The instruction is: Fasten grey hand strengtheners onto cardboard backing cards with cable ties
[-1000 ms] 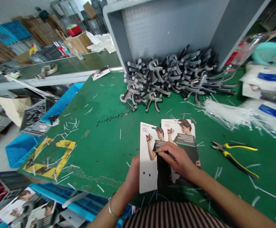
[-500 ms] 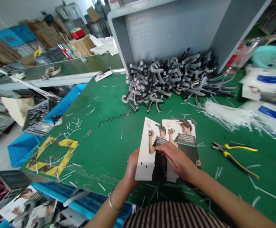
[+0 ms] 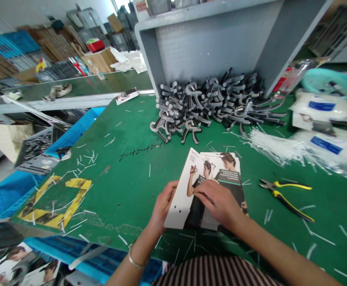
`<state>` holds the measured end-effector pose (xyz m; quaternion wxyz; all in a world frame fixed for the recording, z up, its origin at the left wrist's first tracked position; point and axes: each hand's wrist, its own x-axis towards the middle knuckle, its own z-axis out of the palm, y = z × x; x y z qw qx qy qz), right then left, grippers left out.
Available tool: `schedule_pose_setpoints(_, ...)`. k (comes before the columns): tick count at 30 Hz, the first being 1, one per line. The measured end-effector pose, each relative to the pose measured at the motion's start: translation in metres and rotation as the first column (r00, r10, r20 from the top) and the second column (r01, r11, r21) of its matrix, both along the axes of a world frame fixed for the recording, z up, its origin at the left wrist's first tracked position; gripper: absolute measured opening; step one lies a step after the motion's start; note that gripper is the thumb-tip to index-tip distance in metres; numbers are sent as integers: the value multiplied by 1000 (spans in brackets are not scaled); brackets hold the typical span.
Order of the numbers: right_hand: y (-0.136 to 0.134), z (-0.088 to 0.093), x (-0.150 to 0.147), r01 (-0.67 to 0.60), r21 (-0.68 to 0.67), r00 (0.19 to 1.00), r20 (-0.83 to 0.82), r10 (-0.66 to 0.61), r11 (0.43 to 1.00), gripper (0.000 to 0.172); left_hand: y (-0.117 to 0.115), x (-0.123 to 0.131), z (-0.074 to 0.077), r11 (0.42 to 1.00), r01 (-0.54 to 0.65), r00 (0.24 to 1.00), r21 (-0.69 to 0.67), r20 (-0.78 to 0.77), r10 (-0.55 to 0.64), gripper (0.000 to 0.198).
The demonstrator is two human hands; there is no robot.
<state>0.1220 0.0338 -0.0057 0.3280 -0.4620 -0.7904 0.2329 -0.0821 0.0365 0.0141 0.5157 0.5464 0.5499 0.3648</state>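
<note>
A printed packaging card (image 3: 181, 196) tilts up off a small stack of like cards (image 3: 231, 174) on the green table (image 3: 125, 174). My left hand (image 3: 161, 204) grips the card's left edge, fingers curled round it. My right hand (image 3: 216, 202) rests on the card's face, fingertips pinched together near its middle; what they pinch, if anything, is too small to make out.
A heap of grey hand grippers (image 3: 212, 105) lies at the back under a grey shelf (image 3: 209, 35). White cable ties (image 3: 277, 145) and yellow-handled pliers (image 3: 286, 192) lie to the right, bagged goods (image 3: 322, 109) beyond. Blue crates (image 3: 72, 133) stand to the left.
The top card has been lifted and tilted up on its left edge by my left hand. My right hand stays on its face. The view has shifted slightly.
</note>
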Motion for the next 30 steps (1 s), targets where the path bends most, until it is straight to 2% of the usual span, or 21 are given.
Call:
schedule_pose_setpoints(2, 1, 2, 0, 19, -7, 1000, -10, -19, 1000, 14, 2, -4, 9, 1000, -1, 1000, -5, -17, 1, 34)
schedule_pose_setpoints(4, 1, 4, -1, 47, -10, 997, -59, -47, 999, 12, 6, -6, 13, 997, 1, 999, -76, -52, -5, 44)
schedule_pose_setpoints(6, -1, 7, 0, 67, -1, 991, -119, -66, 998, 10, 11, -4, 11, 981, 52, 998, -185, -11, -55, 59)
schedule_pose_setpoints(9, -9, 12, 16, 63, -8, 983, -170, -63, 998, 8, 16, -1, 2, 944, 124, 987, -307, 137, -85, 53)
schedule_pose_setpoints(11, -10, 11, 45, 93, -36, 983, -155, -97, 995, 9, 17, 0, -2, 941, 64, 985, -333, 172, -6, 48)
schedule_pose_setpoints(13, 0, 5, 90, 239, -67, 969, -54, -243, 969, 14, 18, 0, -4, 947, -12, 984, -320, 165, 69, 49)
schedule_pose_setpoints(14, 10, 0, 116, 385, -84, 923, 60, -381, 919, 17, 18, 2, -5, 949, -20, 983, -315, 168, 76, 51)
schedule_pose_setpoints(15, 22, -6, 142, 533, -88, 836, 211, -507, 842, 18, 18, 5, -6, 949, -4, 982, -316, 177, 63, 52)
schedule_pose_setpoints(16, 36, -11, 167, 602, -88, 780, 278, -561, 794, 18, 19, 9, -6, 947, 27, 981, -319, 192, 37, 52)
schedule_pose_setpoints(19, 78, -25, 221, 687, -114, 695, 389, -604, 717, 16, 21, 26, -8, 938, 114, 971, -328, 238, -35, 51)
schedule_pose_setpoints(21, 99, -30, 237, 706, -163, 679, 430, -594, 689, 15, 22, 34, -6, 927, 130, 964, -352, 263, -35, 51)
schedule_pose_setpoints(24, 112, -33, 247, 668, -274, 730, 425, -536, 692, 16, 20, 36, -1, 913, 106, 949, -394, 314, 26, 54)
schedule_pose_setpoints(27, 106, -31, 252, 570, -417, 820, 335, -464, 708, 19, 16, 29, 2, 914, 54, 948, -403, 307, 80, 56)
schedule_pose_setpoints(30, 91, -30, 253, 482, -508, 872, 201, -446, 714, 26, 14, 23, -1, 922, 9, 957, -387, 272, 104, 51)
